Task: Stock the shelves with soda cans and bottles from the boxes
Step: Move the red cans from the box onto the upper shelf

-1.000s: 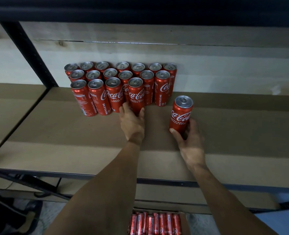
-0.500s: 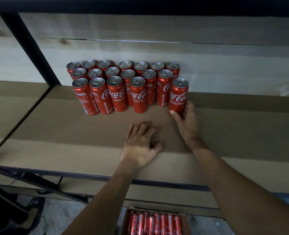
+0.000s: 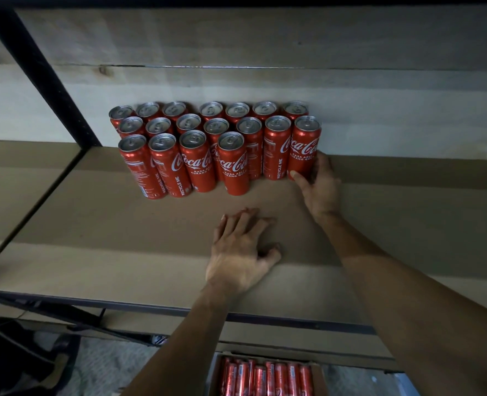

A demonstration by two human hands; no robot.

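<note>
Shelf (image 3: 122,238): flat brown cardboard, black metal frame (image 3: 45,75).
Wall (image 3: 379,110): pale wooden planks.
Right hand (image 3: 320,187): fingers wrapped round slim red can (image 3: 303,150).
Left hand (image 3: 242,252): fingers loosely spread, resting on cardboard.

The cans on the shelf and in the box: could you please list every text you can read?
"Coca-Cola": on the can in the right hand.
"RASA ASL", "KURANG GU", cut off: same can.
"RECYCLE ME": on the can beside it.
Fine print on the leftmost front can: too small.
Cans in the box: blurred.
</note>
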